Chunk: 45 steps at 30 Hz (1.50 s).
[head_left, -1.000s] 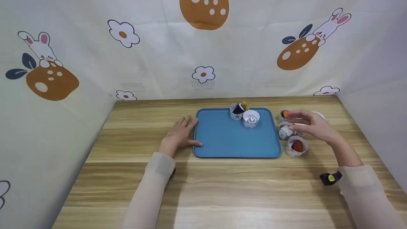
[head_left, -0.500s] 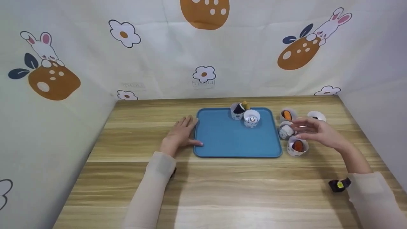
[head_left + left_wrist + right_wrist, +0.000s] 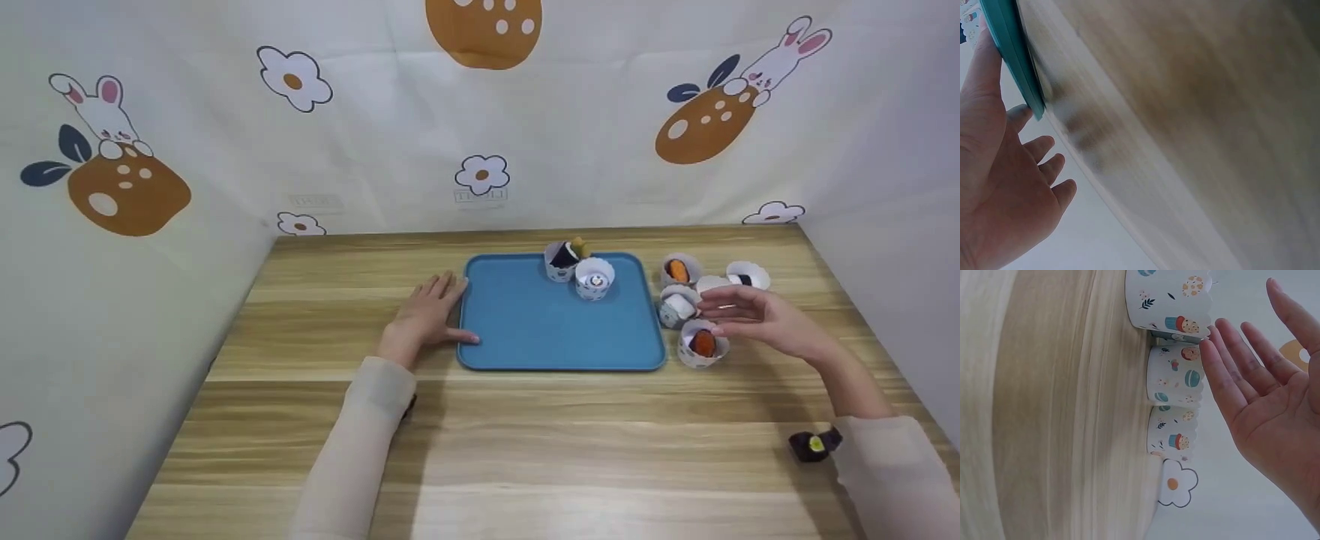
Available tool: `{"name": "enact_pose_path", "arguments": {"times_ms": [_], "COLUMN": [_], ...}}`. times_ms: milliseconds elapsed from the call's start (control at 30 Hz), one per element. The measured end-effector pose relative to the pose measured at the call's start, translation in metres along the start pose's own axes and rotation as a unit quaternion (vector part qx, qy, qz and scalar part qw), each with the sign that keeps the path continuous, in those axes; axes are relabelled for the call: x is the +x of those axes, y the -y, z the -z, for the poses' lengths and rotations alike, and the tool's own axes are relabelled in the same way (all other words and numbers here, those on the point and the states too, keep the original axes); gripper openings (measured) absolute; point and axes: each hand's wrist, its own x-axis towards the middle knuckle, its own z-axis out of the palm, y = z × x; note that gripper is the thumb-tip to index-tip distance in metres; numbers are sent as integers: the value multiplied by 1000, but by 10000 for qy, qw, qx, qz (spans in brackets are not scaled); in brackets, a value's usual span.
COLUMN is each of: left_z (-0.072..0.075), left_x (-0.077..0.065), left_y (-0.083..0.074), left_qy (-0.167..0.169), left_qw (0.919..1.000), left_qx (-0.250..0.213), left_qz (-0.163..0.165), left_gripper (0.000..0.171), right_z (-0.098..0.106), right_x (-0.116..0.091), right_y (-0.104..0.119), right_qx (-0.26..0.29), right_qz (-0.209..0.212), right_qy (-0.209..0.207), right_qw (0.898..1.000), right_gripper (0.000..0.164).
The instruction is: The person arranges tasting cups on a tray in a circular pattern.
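Tray (image 3: 551,334) lies lengthwise left-to-right, left hand (image 3: 427,315) spread against it (right hand (image 3: 780,322) loosely spread).

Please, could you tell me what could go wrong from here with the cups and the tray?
The right hand is very near the grouped cups, so a careless sweep might tip one and spill its piece.

The left hand lies at the left edge of the tray, thumb over the rim; a push could slide the tray into those cups.
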Motion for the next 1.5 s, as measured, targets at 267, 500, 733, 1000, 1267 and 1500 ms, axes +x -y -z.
{"name": "enact_pose_path", "arguments": {"times_ms": [267,500,733,1000,1267,1500], "left_z": [-1,-3,-4,-5,-3,-3], "left_x": [1,2,3,4,2,3], "left_y": [1,1,2,4,2,2], "left_qy": [-24,-48,20,25,34,32], "left_qw": [10000,10000,10000,10000,10000,10000], "left_qx": [-27,-43,34,70,-60,-32], "left_qz": [10,21,55,63,60,63], "left_gripper": [106,107,107,108,107,107], "right_z": [1,1,0,0,0,-1], "right_x": [-2,-6,-9,-10,-11,-12], "right_y": [-4,-10,-11,-13,-17,-19], "right_qx": [22,56,101,-1,170,210], "right_qz": [73,211,242,253,568,493], "right_qy": [107,233,277,520,768,870], "right_qw": [9999,9995,9993,9983,9953,9948], "right_gripper": [50,50,48,55,60,62]}}
